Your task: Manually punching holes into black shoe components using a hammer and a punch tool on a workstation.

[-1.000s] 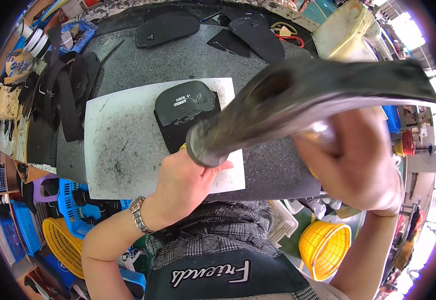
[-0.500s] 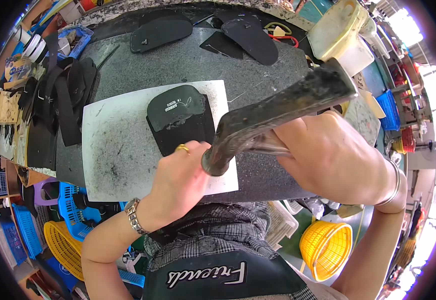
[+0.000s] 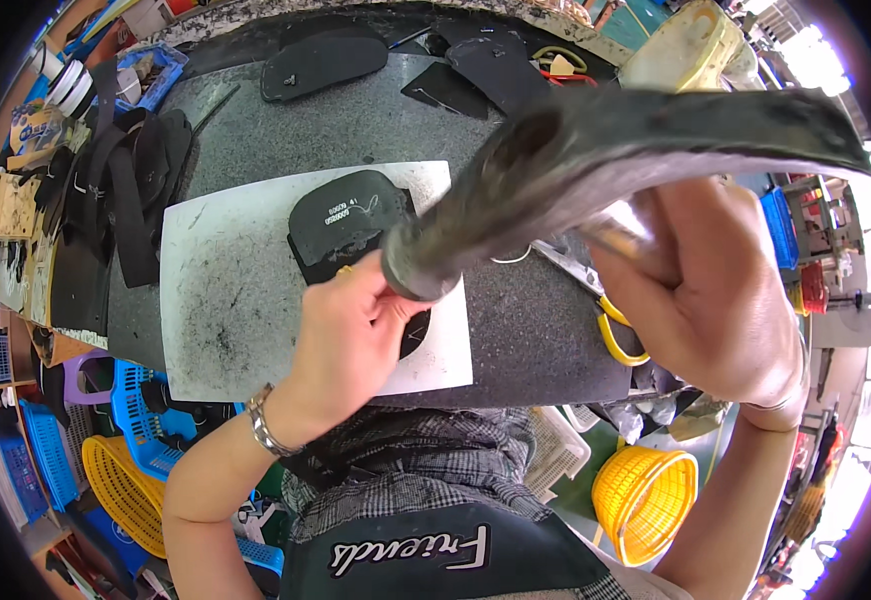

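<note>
The right hand (image 3: 706, 300) is gripping a hammer (image 3: 606, 165), fingers curled tight; the left hand (image 3: 344, 335), partly closed, is holding a black sole piece (image 3: 346, 215); that piece is lying on a white board (image 3: 226, 310) atop the counter (image 3: 256, 130).

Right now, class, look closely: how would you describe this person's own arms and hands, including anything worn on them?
The left hand wears a gold-coloured ring, with a silver-coloured metal link wristband, perhaps a watch's, below it. The right hand has a thin bangle at its wrist. No gloves; no sleeves show on the forearms.
</note>
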`<state>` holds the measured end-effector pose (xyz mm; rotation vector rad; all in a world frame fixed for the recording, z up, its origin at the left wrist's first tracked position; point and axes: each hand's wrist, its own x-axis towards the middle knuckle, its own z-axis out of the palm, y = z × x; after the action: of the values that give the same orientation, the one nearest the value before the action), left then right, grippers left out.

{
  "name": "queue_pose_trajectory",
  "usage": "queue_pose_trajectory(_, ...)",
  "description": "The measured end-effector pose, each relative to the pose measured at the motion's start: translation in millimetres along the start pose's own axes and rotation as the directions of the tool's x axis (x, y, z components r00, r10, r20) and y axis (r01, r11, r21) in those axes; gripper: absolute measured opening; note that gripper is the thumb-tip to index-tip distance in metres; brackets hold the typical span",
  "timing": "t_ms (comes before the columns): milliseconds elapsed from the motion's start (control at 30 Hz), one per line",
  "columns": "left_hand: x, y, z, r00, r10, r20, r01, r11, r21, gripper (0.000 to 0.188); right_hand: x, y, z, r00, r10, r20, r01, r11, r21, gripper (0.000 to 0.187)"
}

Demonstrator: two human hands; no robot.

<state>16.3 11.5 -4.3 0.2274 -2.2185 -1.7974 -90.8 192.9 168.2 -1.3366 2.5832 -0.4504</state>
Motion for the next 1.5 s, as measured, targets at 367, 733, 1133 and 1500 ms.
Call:
queue_pose_trajectory(367, -1.4, -1.5, 6.3, 0.969, 0.242, 0.044, -0.239, 0.885, 0.400, 0.012, 5.3, 11.7, 19.4, 0.958, -0.156, -0.240, 0.194, 0.971, 0.142, 0.030)
queue_pose_trajectory(733, 4.9, 7.8, 4.0, 0.897, 0.378, 0.228, -0.433, 0.651, 0.623, 0.011, 11.0, 15.1, 13.8, 0.975, -0.219, -0.046, 0.202, 0.948, -0.247, 0.031)
queue_pose_trajectory(1133, -0.2, 12.1, -17.2, 0.945, 0.095, 0.313, -0.163, 0.967, 0.197, 0.010, 15.9, 40.6, 31.3, 0.969, -0.177, -0.175, 0.197, 0.974, 0.108, 0.026)
queue_pose_trajectory(1500, -8.2, 32.4, -41.8, 0.956, -0.176, 0.237, 0.227, 0.951, -0.209, 0.017, 7.8, 43.0, 101.7, 0.990, -0.127, 0.059, 0.130, 0.989, -0.067, 0.013)
